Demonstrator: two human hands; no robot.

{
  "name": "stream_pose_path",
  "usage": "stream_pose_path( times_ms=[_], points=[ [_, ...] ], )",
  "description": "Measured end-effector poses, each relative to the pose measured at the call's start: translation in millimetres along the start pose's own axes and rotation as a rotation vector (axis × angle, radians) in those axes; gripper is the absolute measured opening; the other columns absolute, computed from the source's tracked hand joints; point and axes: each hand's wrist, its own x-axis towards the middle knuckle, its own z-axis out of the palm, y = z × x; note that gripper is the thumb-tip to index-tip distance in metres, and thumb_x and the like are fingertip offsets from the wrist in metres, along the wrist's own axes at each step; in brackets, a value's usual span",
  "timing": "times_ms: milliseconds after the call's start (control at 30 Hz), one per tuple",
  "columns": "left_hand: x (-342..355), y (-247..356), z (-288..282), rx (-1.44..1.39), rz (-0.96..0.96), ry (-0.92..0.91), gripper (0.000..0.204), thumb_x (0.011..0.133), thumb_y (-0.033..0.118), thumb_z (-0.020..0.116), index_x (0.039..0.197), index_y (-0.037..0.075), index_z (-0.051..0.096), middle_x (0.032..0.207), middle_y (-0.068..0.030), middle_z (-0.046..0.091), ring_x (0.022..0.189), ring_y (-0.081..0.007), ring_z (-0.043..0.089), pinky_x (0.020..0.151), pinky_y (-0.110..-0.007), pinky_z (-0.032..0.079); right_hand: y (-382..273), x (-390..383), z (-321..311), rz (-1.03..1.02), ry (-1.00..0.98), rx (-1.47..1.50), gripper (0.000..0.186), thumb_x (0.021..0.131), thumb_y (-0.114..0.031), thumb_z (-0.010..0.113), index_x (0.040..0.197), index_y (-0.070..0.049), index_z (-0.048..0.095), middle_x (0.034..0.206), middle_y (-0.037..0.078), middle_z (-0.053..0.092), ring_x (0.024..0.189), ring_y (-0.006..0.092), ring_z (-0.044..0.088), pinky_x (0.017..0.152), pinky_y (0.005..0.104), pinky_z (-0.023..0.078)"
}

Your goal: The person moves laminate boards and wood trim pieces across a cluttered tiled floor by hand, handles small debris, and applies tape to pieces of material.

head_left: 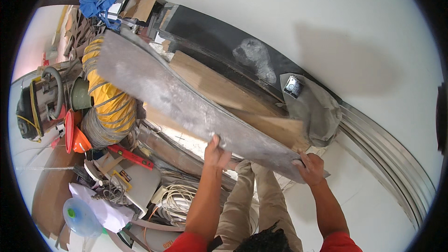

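One long grey panel (158, 98), slanting above wooden boards (224, 86), its far end before the yellow duct (112, 105). Left hand (216, 156): clamped on the near edge, thumb on top. Right hand (311, 167): clamped at the near end. Hands well apart, probably to stop the length tipping. One silver device (293, 86), on grey cloth (322, 116), perhaps for padding. One red level (130, 157), near the duct.

Pale floor (347, 198) lies open right of the right hand (311, 168), up to the curving metal strips (396, 156). The left side is crowded — yellow flexible duct (112, 105) behind the grey board's (177, 100) far end, coiled cable (179, 197) beside the left forearm (204, 200).
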Motion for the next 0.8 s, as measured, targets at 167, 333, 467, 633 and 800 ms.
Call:
stream_pose_path(
  times_ms=[167,333,467,633,800],
  points=[
    [90,-35,6,-0.074,-0.124,0.261,0.093,0.084,0.072,0.057,0.149,0.009,0.035,0.148,-0.0125,0.045,0.133,-0.0349,0.045,0.114,-0.055,0.031,-4,17,19,0.072,-0.108,-0.181,0.055,0.08,-0.039,0.076,0.128,-0.015,0.064,0.065,0.007,0.054,0.055,0.0241,0.055,0.05,0.0379,0.046],
    [119,-64,-17,0.154,-0.26,0.593,0.117,0.079,0.081,0.054,0.149,-0.008,0.024,0.149,-0.0225,0.039,0.133,-0.0375,0.045,0.111,-0.05,0.037,6,3,52,0.227,-0.167,-0.207,0.051,0.087,-0.043,0.07,0.13,-0.015,0.063,0.065,0.009,0.057,0.055,0.0251,0.059,0.05,0.0378,0.048],
    [121,-80,-22,0.26,-0.243,0.728,0.12,0.079,0.081,0.055,0.146,-0.014,0.024,0.146,-0.0266,0.04,0.13,-0.0385,0.048,0.107,-0.05,0.042,24,-18,70,0.227,-0.199,-0.185,0.052,0.088,-0.044,0.068,0.13,-0.013,0.063,0.068,0.009,0.06,0.058,0.0245,0.061,0.053,0.0374,0.05],
    [142,-82,-52,0.357,-0.191,0.66,0.121,0.08,0.08,0.054,0.146,-0.016,0.021,0.145,-0.028,0.041,0.129,-0.0389,0.048,0.107,-0.048,0.042,38,-6,94,0.352,-0.286,-0.139,0.05,0.089,-0.042,0.068,0.129,-0.012,0.063,0.081,0.012,0.065,0.069,0.0289,0.065,0.064,0.0396,0.054],
    [172,-107,-78,0.504,-0.105,0.592,0.115,0.086,0.077,0.049,0.147,-0.015,0.017,0.144,-0.0278,0.043,0.127,-0.0377,0.048,0.106,-0.047,0.042,88,-33,116,0.386,-0.135,-0.226,0.051,0.085,-0.029,0.075,0.129,-0.007,0.061,0.106,0.019,0.064,0.094,0.0378,0.062,0.081,0.0444,0.051]
  ],
)
